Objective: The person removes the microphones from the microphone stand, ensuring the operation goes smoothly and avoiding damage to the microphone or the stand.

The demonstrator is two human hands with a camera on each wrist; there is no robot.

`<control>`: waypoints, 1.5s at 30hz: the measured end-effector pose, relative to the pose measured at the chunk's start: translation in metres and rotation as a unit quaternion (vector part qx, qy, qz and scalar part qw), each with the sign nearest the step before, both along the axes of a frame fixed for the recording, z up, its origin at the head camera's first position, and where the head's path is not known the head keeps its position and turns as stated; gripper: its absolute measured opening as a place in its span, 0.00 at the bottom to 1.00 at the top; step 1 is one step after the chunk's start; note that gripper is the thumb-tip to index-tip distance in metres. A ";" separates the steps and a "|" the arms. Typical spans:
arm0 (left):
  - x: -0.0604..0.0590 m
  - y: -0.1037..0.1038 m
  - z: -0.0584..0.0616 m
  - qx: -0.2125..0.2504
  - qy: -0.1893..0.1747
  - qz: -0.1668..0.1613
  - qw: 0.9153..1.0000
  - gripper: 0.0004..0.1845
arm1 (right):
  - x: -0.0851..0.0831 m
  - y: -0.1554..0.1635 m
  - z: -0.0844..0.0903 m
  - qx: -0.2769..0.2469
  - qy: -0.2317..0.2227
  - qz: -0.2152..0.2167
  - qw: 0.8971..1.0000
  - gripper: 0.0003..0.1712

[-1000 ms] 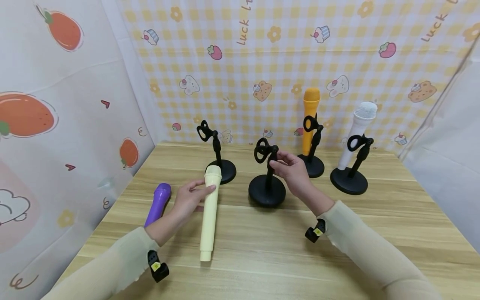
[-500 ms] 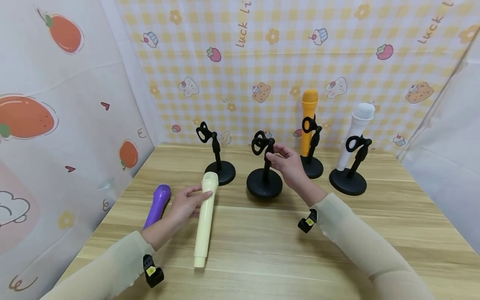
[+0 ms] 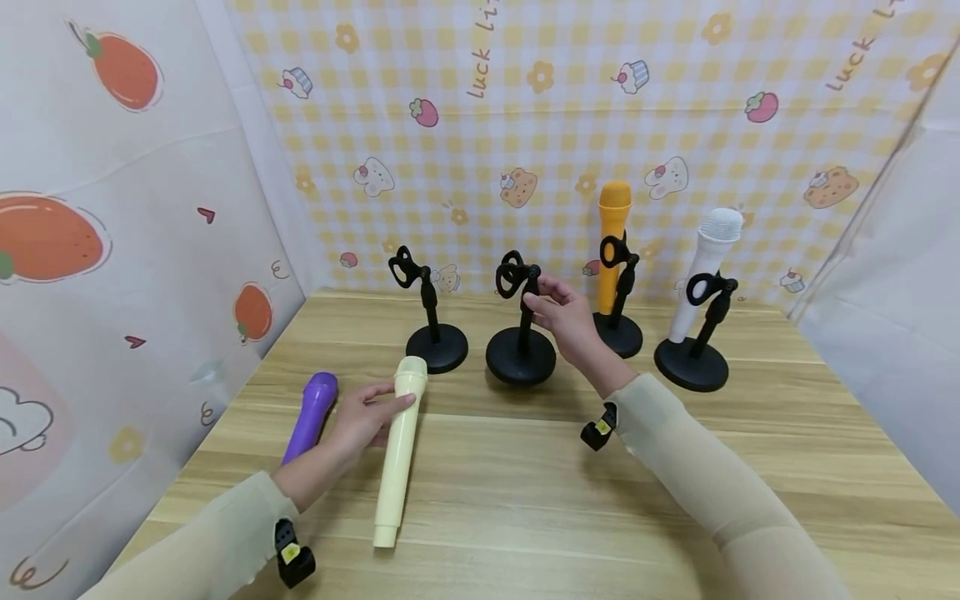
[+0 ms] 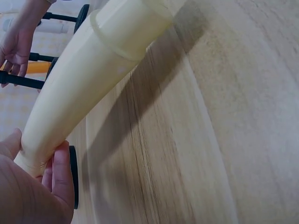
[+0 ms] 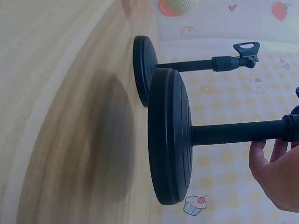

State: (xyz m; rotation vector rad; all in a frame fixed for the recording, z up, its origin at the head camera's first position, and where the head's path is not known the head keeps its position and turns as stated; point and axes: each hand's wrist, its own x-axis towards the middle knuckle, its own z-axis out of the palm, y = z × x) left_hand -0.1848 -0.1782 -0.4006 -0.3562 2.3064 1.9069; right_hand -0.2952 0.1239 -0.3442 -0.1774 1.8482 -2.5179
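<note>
My left hand (image 3: 388, 406) grips the head end of a cream microphone (image 3: 395, 454), whose tail points toward me low over the wooden table (image 3: 525, 500). In the left wrist view the cream microphone (image 4: 93, 88) runs between my thumb and fingers (image 4: 58, 175). My right hand (image 3: 536, 302) pinches the post of a black stand (image 3: 520, 354) just under its empty clip (image 3: 512, 275). In the right wrist view the stand's round base (image 5: 170, 135) and post (image 5: 238, 133) show, with my right hand (image 5: 275, 170) curled round the post.
A purple microphone (image 3: 310, 412) lies left of my left hand. Another empty black stand (image 3: 436, 340) stands behind the cream microphone. An orange microphone (image 3: 612, 242) and a white microphone (image 3: 705, 262) sit in stands at the back right. Patterned cloth walls enclose three sides.
My right hand has moved the black stand away from me, into line with the other stands. The cream microphone in my left hand has shifted a little left and nearer to me.
</note>
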 end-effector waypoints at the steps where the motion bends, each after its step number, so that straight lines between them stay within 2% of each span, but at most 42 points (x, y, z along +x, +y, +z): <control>1: 0.000 -0.001 0.000 -0.003 -0.001 0.001 1.000 0.33 | -0.001 -0.001 0.000 0.001 0.000 -0.002 1.000 0.14; 4: 0.002 -0.004 0.001 -0.013 -0.003 0.003 1.000 0.33 | -0.006 -0.003 0.001 0.003 0.000 -0.006 1.000 0.13; 11: 0.003 -0.011 -0.001 -0.037 -0.006 0.012 0.999 0.35 | -0.018 -0.006 0.003 -0.003 0.008 -0.010 1.000 0.19; 19: 0.002 -0.018 -0.003 -0.048 -0.012 0.012 0.999 0.35 | -0.032 -0.008 0.005 -0.014 0.003 -0.027 1.000 0.15; 25: 0.003 -0.022 -0.002 -0.060 -0.018 0.009 0.998 0.35 | -0.040 -0.008 0.005 0.001 -0.003 -0.038 0.999 0.16; 35: 0.002 -0.028 -0.006 -0.051 -0.023 0.012 0.998 0.35 | -0.055 -0.010 0.003 -0.003 -0.002 -0.052 0.999 0.18; 45: 0.001 -0.031 -0.009 -0.056 -0.026 0.014 0.998 0.35 | -0.066 -0.011 0.000 -0.011 -0.027 -0.077 0.997 0.17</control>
